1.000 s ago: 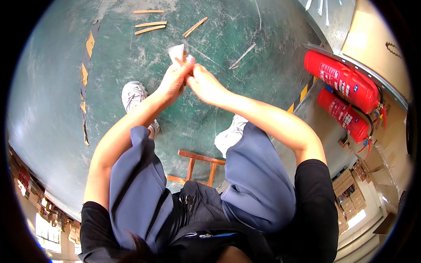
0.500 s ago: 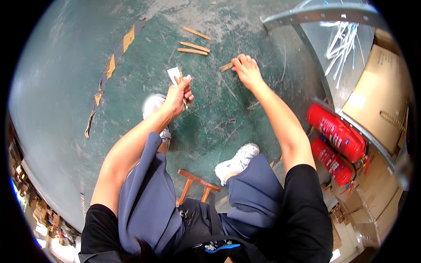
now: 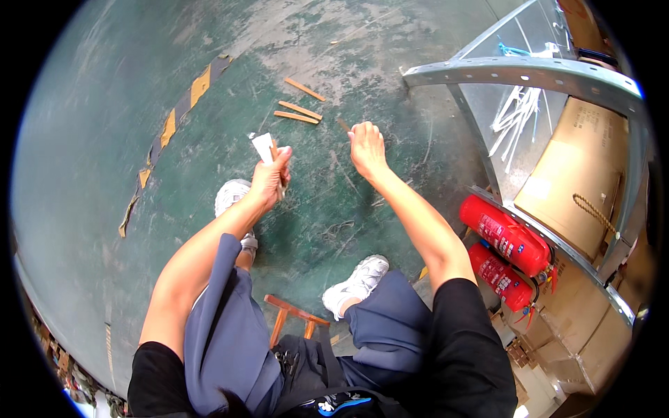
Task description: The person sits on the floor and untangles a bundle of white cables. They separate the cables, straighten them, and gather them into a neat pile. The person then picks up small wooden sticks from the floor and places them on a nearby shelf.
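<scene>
My left hand (image 3: pixel 269 182) is closed around a white paper-like piece (image 3: pixel 263 147) and thin brown wooden strips (image 3: pixel 274 150); how many strips is hidden by the fingers. To its right, my right hand (image 3: pixel 367 148) pinches the end of another wooden strip (image 3: pixel 343 125), seen nearly edge-on and pointing up and left. Ahead of both hands, three loose wooden strips lie on the green floor: a far one (image 3: pixel 304 89), a middle one (image 3: pixel 300 110) and a near one (image 3: pixel 295 117).
At the right stands a metal rack (image 3: pixel 516 72) with white ties (image 3: pixel 516 122) and a cardboard box (image 3: pixel 575 174). Two red fire extinguishers (image 3: pixel 505 233) lie beside it. A wooden stool (image 3: pixel 296 306) shows between my legs. Worn yellow-black floor tape (image 3: pixel 168 129) runs along the left.
The whole view has shifted, with more of the rack showing. The strip in my right hand has turned from its broad side to nearly edge-on. My left hand keeps its hold.
</scene>
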